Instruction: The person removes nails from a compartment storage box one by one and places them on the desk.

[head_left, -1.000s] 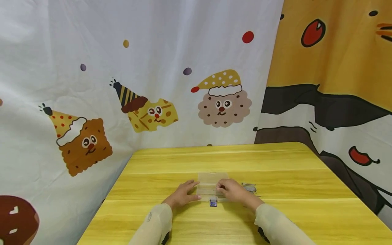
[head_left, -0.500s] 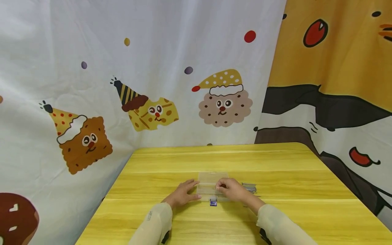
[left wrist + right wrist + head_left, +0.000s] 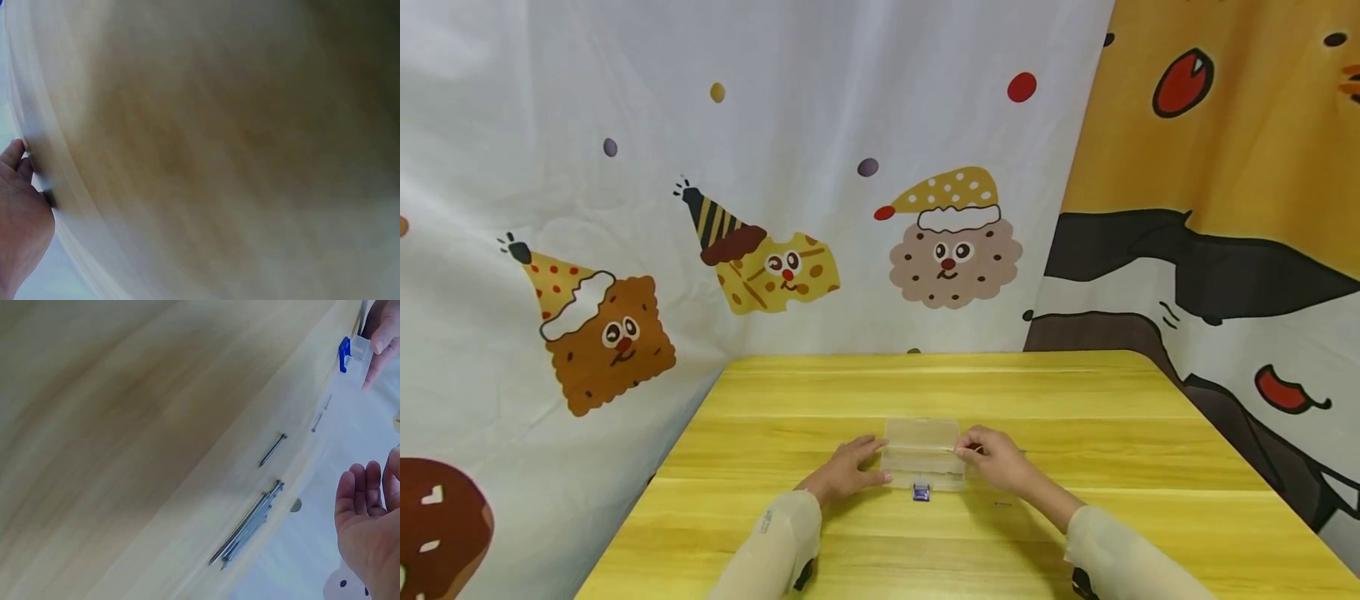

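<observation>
A small clear plastic box (image 3: 922,482) lies with its lid (image 3: 922,432) folded back; a blue latch (image 3: 921,492) hangs at its front. At its left end, my left hand (image 3: 848,469) holds the box with thumb at the front and fingers farther back. My right hand (image 3: 996,460), at the box's right end, pinches what looks like a thin nail (image 3: 951,451), mostly hidden by the fingers. In the right wrist view, a bundle of nails (image 3: 247,525) lies beside a single nail (image 3: 273,450). The left wrist view catches only part of my left hand (image 3: 22,219).
Everything stands on a wood-grain table (image 3: 850,550). Beyond its back edge hangs a curtain (image 3: 820,125) with cartoon prints. One loose nail (image 3: 1002,503) lies to the right of the box, near its front.
My right hand has moved right from over the box to its right end, now covering most of the nail bundle in the head view. The left hand stays at the box's left end.
</observation>
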Available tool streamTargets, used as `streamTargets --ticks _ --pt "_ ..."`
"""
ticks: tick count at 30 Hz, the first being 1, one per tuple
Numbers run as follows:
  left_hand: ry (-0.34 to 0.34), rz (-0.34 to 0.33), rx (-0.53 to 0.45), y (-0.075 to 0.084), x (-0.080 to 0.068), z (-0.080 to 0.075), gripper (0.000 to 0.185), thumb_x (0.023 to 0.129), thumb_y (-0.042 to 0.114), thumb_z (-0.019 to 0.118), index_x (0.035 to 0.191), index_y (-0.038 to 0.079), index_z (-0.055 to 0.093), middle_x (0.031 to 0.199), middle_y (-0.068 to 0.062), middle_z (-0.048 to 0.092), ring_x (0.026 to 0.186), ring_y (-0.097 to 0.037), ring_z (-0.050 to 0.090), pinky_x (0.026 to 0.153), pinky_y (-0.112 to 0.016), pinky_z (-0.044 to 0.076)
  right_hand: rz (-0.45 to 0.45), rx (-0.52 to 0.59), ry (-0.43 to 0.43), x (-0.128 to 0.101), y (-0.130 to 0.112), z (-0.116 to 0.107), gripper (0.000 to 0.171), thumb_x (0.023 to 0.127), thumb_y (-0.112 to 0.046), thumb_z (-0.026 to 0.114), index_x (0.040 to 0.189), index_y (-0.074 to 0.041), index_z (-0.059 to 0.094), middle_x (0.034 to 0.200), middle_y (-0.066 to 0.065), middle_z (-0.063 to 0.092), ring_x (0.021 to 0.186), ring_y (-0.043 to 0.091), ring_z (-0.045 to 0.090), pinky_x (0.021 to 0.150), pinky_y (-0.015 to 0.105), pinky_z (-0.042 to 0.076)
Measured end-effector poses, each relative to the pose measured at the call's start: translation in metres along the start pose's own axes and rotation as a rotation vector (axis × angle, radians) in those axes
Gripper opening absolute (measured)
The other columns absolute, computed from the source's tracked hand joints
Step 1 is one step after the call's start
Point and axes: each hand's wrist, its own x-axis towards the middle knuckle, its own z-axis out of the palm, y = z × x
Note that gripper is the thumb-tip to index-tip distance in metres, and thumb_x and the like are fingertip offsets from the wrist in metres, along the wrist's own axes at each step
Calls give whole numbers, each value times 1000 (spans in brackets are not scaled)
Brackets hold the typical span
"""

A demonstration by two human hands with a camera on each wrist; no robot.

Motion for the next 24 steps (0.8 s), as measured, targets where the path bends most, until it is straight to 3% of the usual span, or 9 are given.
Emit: streamTargets --ticks 15,24 --pt "7 -3 12 -1 2 0 69 95 41 68 153 17 40 160 -20 24 145 -49 14 112 -67 13 62 -37 12 -37 21 -22 10 100 -12 61 99 -3 65 94 1 59 84 15 55 71 28 51" --pt "8 10 16 -1 2 -1 69 95 40 68 153 15 40 159 -21 25 146 -46 17 114 -65 10 48 -105 -17 -54 27 -28 8 96 -8 65 89 -7 67 88 0 55 75 9 49 63 25 45"
